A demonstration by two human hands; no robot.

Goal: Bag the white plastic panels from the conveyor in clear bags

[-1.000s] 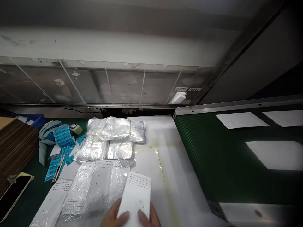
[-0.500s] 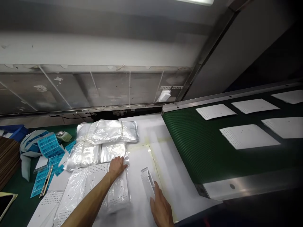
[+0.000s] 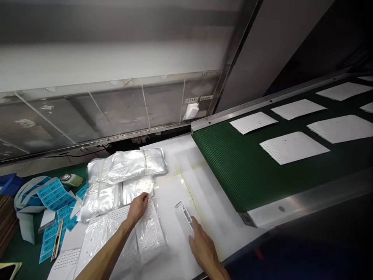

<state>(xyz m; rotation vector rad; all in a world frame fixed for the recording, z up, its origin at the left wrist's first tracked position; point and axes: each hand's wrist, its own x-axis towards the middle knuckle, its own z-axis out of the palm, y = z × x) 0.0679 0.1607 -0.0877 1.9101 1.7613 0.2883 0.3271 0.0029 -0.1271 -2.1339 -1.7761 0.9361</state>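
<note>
- Two hands of mine are out; taking twelve as straight ahead of me, my right hand is nearest, toward one o'clock, thumb and fingers pinching the right side of a white part.
- That white part sits at twelve, turned so a hollow edge shows, over the white sheeting.
- Toward eleven, my left hand has its fingers drawn together at the upper end of a clear bag holding a slotted white piece; I cannot tell whether they pinch the film.
- More bagged white pieces lie side by side under and left of my left forearm.
- Around ten o'clock, a utility knife lies across blue labels, a small jar just beyond.
- Past my left hand, at eleven, bundles of clear bags are stacked.
- At one to two o'clock, a green conveyor belt carries flat white panels, set well apart from my hands.
- Farthest, from eleven to twelve, stands a grey partition.
</note>
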